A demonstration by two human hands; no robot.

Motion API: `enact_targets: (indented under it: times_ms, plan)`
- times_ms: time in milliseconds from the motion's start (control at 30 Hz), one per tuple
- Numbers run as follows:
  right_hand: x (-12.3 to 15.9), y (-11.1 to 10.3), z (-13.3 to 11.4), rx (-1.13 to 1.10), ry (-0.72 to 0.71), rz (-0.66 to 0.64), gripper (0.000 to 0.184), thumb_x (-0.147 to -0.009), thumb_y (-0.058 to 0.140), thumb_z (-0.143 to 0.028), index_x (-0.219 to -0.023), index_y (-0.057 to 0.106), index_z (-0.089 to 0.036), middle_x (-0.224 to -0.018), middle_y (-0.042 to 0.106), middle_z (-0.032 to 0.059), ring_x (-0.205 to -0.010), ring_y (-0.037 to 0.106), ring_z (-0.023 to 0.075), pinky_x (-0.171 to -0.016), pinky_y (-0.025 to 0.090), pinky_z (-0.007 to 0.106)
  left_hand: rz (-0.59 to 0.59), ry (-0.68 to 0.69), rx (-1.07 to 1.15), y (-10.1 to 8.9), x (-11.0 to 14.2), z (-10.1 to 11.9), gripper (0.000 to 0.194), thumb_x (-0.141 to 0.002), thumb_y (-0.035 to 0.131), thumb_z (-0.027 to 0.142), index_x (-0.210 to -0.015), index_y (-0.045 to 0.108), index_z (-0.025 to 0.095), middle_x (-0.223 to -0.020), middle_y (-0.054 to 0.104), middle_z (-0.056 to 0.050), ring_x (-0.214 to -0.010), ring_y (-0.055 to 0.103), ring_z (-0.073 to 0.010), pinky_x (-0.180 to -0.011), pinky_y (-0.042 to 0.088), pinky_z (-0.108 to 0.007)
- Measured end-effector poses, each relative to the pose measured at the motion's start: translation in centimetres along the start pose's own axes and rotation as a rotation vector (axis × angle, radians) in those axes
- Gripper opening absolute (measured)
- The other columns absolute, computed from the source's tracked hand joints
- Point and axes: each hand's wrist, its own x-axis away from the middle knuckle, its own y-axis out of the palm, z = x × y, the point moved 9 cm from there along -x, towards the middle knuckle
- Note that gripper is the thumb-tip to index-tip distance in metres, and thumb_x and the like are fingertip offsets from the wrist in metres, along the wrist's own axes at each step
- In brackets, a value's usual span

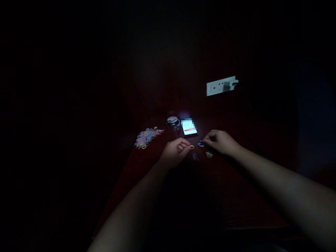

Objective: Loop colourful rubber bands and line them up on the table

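Observation:
Between the pinched fingertips of my left hand (176,151) is a yellow hair tie (191,147). My right hand (220,140) is closed too, its thumb and fingers together at the edge of a small cluster of purple-blue hair ties (201,144); how many lie there is hard to see. Just below the hands are a little group of thin purple loops (195,156) and another of thin green loops (209,154). Further left on the table spreads a heap of mixed small coloured bands (147,137), with some yellow rings among them.
A lit phone (189,127) lies behind my hands on the dark red table (236,196). Beside it stands a clear round jar (173,123) with a patterned lid. A white socket panel (220,86) with a plug is on the wall. Most surroundings are dark.

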Motion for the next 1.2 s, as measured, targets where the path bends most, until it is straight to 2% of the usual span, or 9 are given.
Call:
enact_targets:
  times_ms: [167,333,500,600,667,733,833,967,1200]
  plan:
    - [0.0,0.1,-0.8,-0.003,-0.038,-0.006,0.02,-0.081,0.063,-0.037,-0.077,0.073,-0.02,-0.077,0.067,0.0038,-0.068,0.059,0.0164,-0.064,0.045,0.029,0.02,-0.012,0.008,-0.1,0.0,-0.1,0.017,-0.083,0.063,0.03,-0.089,0.065,0.014,-0.068,0.061,0.0,-0.056,0.051,-0.007,-0.052,0.041,-0.017]
    - [0.1,0.7,-1.2,-0.008,-0.075,-0.076,0.016,-0.08,0.064,-0.034,-0.078,0.074,-0.021,-0.076,0.067,0.0031,-0.067,0.06,0.0164,-0.065,0.045,0.029,0.069,-0.041,-0.015,-0.8,-0.1,-0.6,0.017,-0.083,0.063,0.032,-0.088,0.065,0.016,-0.068,0.061,0.0,-0.057,0.054,-0.0082,-0.053,0.043,-0.018]
    - [0.0,0.3,-0.8,0.006,-0.052,-0.045,0.015,-0.081,0.058,-0.022,-0.082,0.073,-0.019,-0.086,0.07,0.0071,-0.079,0.063,0.0208,-0.076,0.047,0.033,0.217,-0.105,-0.234,-3.8,-0.3,-2.2,0.018,-0.085,0.057,0.034,-0.088,0.064,0.018,-0.071,0.064,-0.001,-0.062,0.059,-0.0117,-0.061,0.048,-0.022]
    - [0.0,0.3,-0.7,0.002,-0.043,-0.047,0.018,-0.082,0.055,-0.018,-0.084,0.073,-0.018,-0.092,0.07,0.0086,-0.085,0.064,0.0225,-0.082,0.047,0.035,0.271,-0.209,-0.467,-5.9,-0.2,-3.7,0.024,-0.088,0.052,0.035,-0.099,0.065,0.017,-0.094,0.071,-0.008,-0.087,0.066,-0.0196,-0.082,0.051,-0.032]
    - [0.1,0.4,-1.0,-0.022,-0.066,-0.054,0.018,-0.083,0.055,-0.019,-0.086,0.073,-0.019,-0.093,0.069,0.0089,-0.087,0.064,0.0229,-0.083,0.048,0.036,0.253,-0.335,-0.612,-6.8,0.1,-5.4,0.039,-0.088,0.051,0.041,-0.114,0.064,0.015,-0.124,0.064,-0.016,-0.118,0.057,-0.0294,-0.1,0.043,-0.042]
    - [0.2,0.6,-1.5,-0.062,-0.114,-0.084,0.019,-0.085,0.054,-0.022,-0.087,0.074,-0.019,-0.093,0.069,0.0086,-0.087,0.064,0.0229,-0.083,0.049,0.036,0.185,-0.509,-0.688,-7.1,0.7,-7.6,0.058,-0.088,0.049,0.052,-0.129,0.057,0.012,-0.148,0.044,-0.021,-0.139,0.035,-0.0378,-0.111,0.031,-0.053]
    - [0.5,1.1,-2.6,-0.106,-0.207,-0.141,0.022,-0.088,0.053,-0.026,-0.09,0.074,-0.02,-0.093,0.07,0.0077,-0.091,0.063,0.0233,-0.086,0.048,0.037,0.081,-0.676,-0.719,-6.8,1.4,-9.9,0.077,-0.088,0.04,0.064,-0.142,0.045,0.01,-0.158,0.021,-0.021,-0.147,0.012,-0.041,-0.114,0.016,-0.061]
    - [0.6,1.3,-3.0,-0.097,-0.241,-0.165,0.025,-0.09,0.051,-0.03,-0.092,0.074,-0.02,-0.097,0.072,0.0074,-0.094,0.063,0.024,-0.089,0.046,0.039,0.025,-0.707,-0.734,-6.4,1.4,-10.7,0.086,-0.088,0.032,0.069,-0.15,0.033,0.009,-0.16,0.015,-0.02,-0.148,0.008,-0.0394,-0.116,0.01,-0.061]
    - [0.5,1.6,-2.4,-0.019,-0.19,-0.199,0.034,-0.091,0.045,-0.035,-0.091,0.074,-0.019,-0.097,0.073,0.0089,-0.095,0.063,0.0253,-0.09,0.047,0.038,0.046,-0.718,-0.79,-7.1,1.4,-11.2,0.085,-0.086,0.03,0.073,-0.149,0.037,0.016,-0.16,0.022,-0.014,-0.147,0.013,-0.0403,-0.118,0.012,-0.056]
